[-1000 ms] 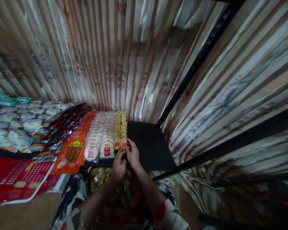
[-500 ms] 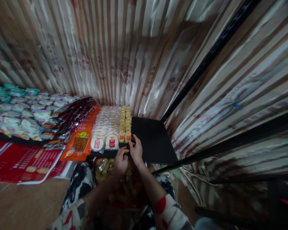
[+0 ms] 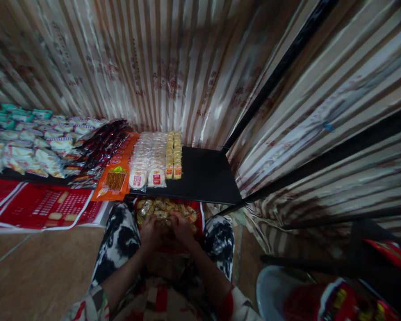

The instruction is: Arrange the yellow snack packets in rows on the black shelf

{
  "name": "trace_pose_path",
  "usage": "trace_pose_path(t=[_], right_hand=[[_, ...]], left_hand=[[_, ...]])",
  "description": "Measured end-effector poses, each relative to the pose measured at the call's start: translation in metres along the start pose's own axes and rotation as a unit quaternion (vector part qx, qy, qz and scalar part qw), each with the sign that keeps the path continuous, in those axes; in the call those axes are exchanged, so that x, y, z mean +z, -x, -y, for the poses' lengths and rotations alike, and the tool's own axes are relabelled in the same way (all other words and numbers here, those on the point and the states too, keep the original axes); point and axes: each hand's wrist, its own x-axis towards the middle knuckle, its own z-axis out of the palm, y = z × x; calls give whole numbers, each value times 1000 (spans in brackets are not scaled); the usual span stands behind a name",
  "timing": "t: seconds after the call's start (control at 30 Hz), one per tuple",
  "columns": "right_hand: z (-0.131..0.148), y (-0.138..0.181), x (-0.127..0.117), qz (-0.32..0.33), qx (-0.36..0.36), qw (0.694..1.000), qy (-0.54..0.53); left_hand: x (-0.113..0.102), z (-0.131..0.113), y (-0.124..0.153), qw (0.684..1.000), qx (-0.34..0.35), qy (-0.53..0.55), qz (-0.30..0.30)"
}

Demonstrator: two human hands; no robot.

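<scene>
My left hand [image 3: 152, 232] and my right hand [image 3: 183, 226] are down in an open red bag [image 3: 200, 218] between my knees. The bag holds small yellow-wrapped snacks [image 3: 169, 206]. My fingers curl in among these packets and look closed, but the dim light hides what they grip. On the black shelf [image 3: 209, 174] just beyond stand two narrow rows of yellow snack packets [image 3: 173, 156]. Beside these lie rows of round white crackers [image 3: 156, 177] in clear wrappers.
Left along the shelf are orange snack bags [image 3: 115, 180], dark red packets [image 3: 100, 149], white packets [image 3: 48, 158] and green ones [image 3: 20, 113]. A red printed sheet [image 3: 43, 205] hangs below. Black metal bars [image 3: 300, 178] and a striped curtain [image 3: 147, 67] border the shelf.
Both hands have drawn back from the front of the yellow rows on the shelf and dropped into the red bag. My view has tilted downward.
</scene>
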Motion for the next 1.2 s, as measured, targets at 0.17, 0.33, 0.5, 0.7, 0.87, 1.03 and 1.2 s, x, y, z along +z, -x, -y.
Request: trace_pose_path(t=[0.17, 0.33, 0.5, 0.7, 0.87, 1.03, 1.2], right_hand=[[-9, 22, 15, 155, -16, 985, 77], [-6, 30, 20, 175, -39, 978, 105], [-7, 35, 25, 160, -36, 983, 78], [-7, 42, 24, 121, 11, 992, 14], [-6, 44, 19, 119, 85, 976, -164], [-3, 37, 8, 114, 101, 942, -299], [12, 22, -12, 48, 95, 949, -296]], left_hand=[[-9, 9, 26, 990, -31, -121, 72], [-5, 11, 41, 977, -15, -171, 125], [-3, 13, 41, 982, -12, -132, 132], [0, 15, 46, 998, 31, -44, 31], [-1, 6, 46, 996, 64, 45, -33], [-5, -10, 34, 990, 80, 103, -52], [-8, -33, 19, 985, 81, 141, -54]])
